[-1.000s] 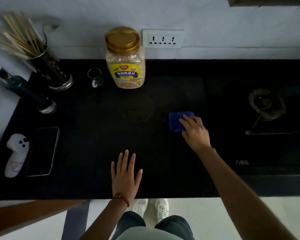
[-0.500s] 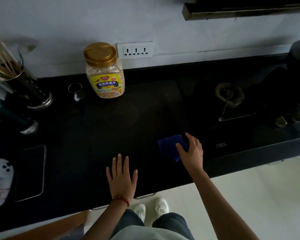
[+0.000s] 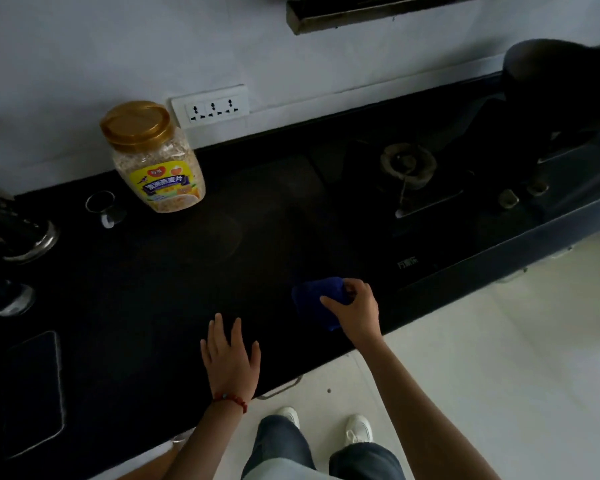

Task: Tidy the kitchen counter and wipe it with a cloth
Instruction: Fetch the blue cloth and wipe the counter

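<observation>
A small blue cloth (image 3: 314,301) lies bunched on the black counter (image 3: 160,282) near its front edge. My right hand (image 3: 355,311) grips the cloth from its right side, thumb and fingers closed around it. My left hand (image 3: 230,356) lies flat on the counter to the left of the cloth, fingers spread, holding nothing; a red bead bracelet sits on its wrist.
A gold-lidded oat jar (image 3: 153,157) and a small glass cup (image 3: 104,207) stand at the back left. A phone (image 3: 32,393) lies at the left front. A gas burner (image 3: 407,164) and a dark pot (image 3: 561,91) are on the right. Wall sockets (image 3: 211,106) sit behind.
My right hand has drawn the cloth from mid-counter toward the front edge and now bunches it in a grip. The view has swung right and tilted. My left hand stays flat.
</observation>
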The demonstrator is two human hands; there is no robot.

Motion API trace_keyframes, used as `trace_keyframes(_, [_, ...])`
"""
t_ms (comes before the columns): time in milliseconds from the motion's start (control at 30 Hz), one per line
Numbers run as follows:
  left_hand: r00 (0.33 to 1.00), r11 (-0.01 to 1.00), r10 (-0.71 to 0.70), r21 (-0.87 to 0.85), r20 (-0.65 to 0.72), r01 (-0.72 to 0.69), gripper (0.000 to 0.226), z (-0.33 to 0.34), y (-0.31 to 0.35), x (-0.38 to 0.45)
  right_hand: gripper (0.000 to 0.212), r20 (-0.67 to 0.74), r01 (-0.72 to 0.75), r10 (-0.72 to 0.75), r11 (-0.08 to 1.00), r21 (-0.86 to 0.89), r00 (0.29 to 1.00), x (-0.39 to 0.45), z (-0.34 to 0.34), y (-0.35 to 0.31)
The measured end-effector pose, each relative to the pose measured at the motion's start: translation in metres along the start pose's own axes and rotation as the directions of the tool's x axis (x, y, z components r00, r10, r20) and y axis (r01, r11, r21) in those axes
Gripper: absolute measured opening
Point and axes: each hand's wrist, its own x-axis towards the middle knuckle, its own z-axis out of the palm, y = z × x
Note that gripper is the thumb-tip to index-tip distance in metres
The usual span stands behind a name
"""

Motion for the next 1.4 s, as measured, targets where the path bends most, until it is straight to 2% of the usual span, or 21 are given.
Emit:
trace_keyframes(100, [0.987,0.987,0.161,-0.010,0.013,-0.161,0.044,0.002,0.023,0.001,0.046,-0.074,-0.021,0.033,0.987,0.160,0.997,-0.011,-0.034,0.022])
trace_keyframes(167, [0.953,0.953,0.301,-0.048,0.028,-0.300,0.036,0.007,0.047,-0.002,0.043,-0.136,-0.026,0.062,0.968,0.251,0.989,-0.019,-0.066,0.043])
trace_keyframes(233, [0.910,0.907,0.413,-0.111,0.039,-0.407,0.042,0.011,0.081,-0.008,0.040,-0.212,-0.048,0.113,0.956,0.290,0.971,-0.028,-0.102,0.073])
trace_keyframes(300, [0.859,0.850,0.510,-0.184,0.051,-0.494,0.045,0.022,0.122,-0.019,0.037,-0.280,-0.104,0.202,0.939,0.328,0.939,-0.041,-0.141,0.109])
trace_keyframes(433, [0.737,0.753,0.652,-0.257,0.176,-0.605,0.048,0.060,0.211,-0.051,0.036,-0.390,-0.252,0.403,0.888,0.384,0.828,-0.078,-0.220,0.197])
trace_keyframes(533, [0.697,0.762,0.647,-0.295,0.310,-0.576,0.063,0.087,0.278,-0.079,0.038,-0.434,-0.348,0.540,0.824,0.447,0.721,-0.113,-0.273,0.260])
trace_keyframes(600, [0.641,0.736,0.676,-0.298,0.363,-0.608,0.061,0.109,0.319,-0.096,0.040,-0.453,-0.405,0.624,0.771,0.491,0.638,-0.139,-0.302,0.299])
trace_keyframes(667, [0.603,0.743,0.664,-0.306,0.442,-0.595,0.051,0.129,0.358,-0.110,0.042,-0.470,-0.427,0.687,0.719,0.548,0.555,-0.160,-0.327,0.334])
trace_keyframes(767, [0.578,0.807,0.573,-0.278,0.581,-0.521,0.024,0.160,0.402,-0.119,0.045,-0.458,-0.451,0.769,0.635,0.627,0.446,-0.185,-0.355,0.371])
trace_keyframes(867, [0.574,0.867,0.477,-0.248,0.666,-0.432,0.021,0.185,0.431,-0.121,0.047,-0.441,-0.440,0.818,0.572,0.692,0.370,-0.192,-0.379,0.397])
trace_keyframes(1000, [0.592,0.918,0.379,-0.207,0.712,-0.339,0.013,0.211,0.467,-0.112,0.047,-0.425,-0.424,0.836,0.543,0.725,0.347,-0.168,-0.421,0.417])
trace_keyframes(1233, [0.622,0.953,0.278,-0.130,0.732,-0.274,0.026,0.263,0.553,-0.076,0.046,-0.453,-0.363,0.809,0.577,0.732,0.374,-0.083,-0.523,0.446])
trace_keyframes(1400, [0.576,0.952,0.268,-0.122,0.772,-0.280,0.030,0.288,0.666,-0.071,0.043,-0.457,-0.383,0.830,0.554,0.739,0.319,-0.037,-0.602,0.466])
